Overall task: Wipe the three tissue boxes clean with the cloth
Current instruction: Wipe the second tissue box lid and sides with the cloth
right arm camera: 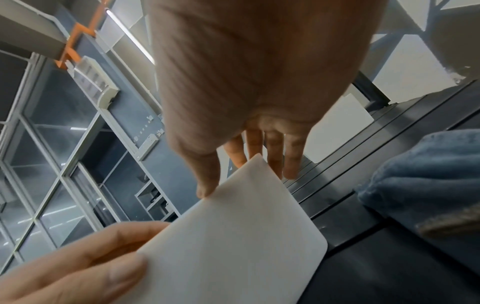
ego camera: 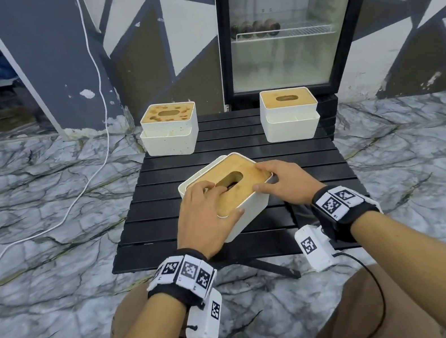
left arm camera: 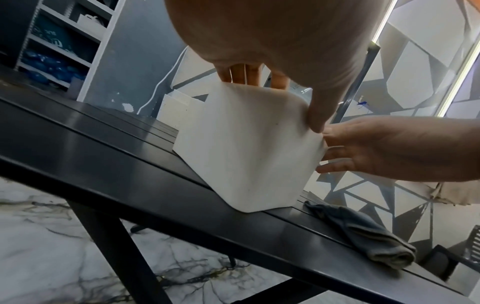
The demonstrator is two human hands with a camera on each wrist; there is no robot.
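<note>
Nearest to the person, at the front right of the black slatted bench [ego camera: 287,154], the grey-blue cloth [left arm camera: 363,232] lies crumpled and untouched. From the head view it is hidden under the right forearm, but both wrist views show it just beside the near tissue box [ego camera: 226,195], on the right-hand side.

That box sits turned at an angle on the middle slats, its long axis running from near left to far right. Both hands are on it. The left hand [ego camera: 206,216] lies over the near end of the wooden lid, fingers curled toward the oval slot and thumb hooked round the near white corner, so it grips the box. The right hand [ego camera: 280,182] clasps the far right end, fingers bent over the lid edge and thumb against the white side. Neither hand has the cloth.

So the wiping of this box looks not yet begun. I judge the next move turns on the cloth lying right of the box and close under the right wrist: the right hand is the nearer one to let go and take it, while the left steadies the box.

Farther back, the other two boxes stand well apart at the rear corners. The far left box [ego camera: 169,130] has a lid blotched with dark stains; the far right box [ego camera: 289,112] looks cleaner. Behind them stands a glass-door fridge [ego camera: 288,23].
</note>
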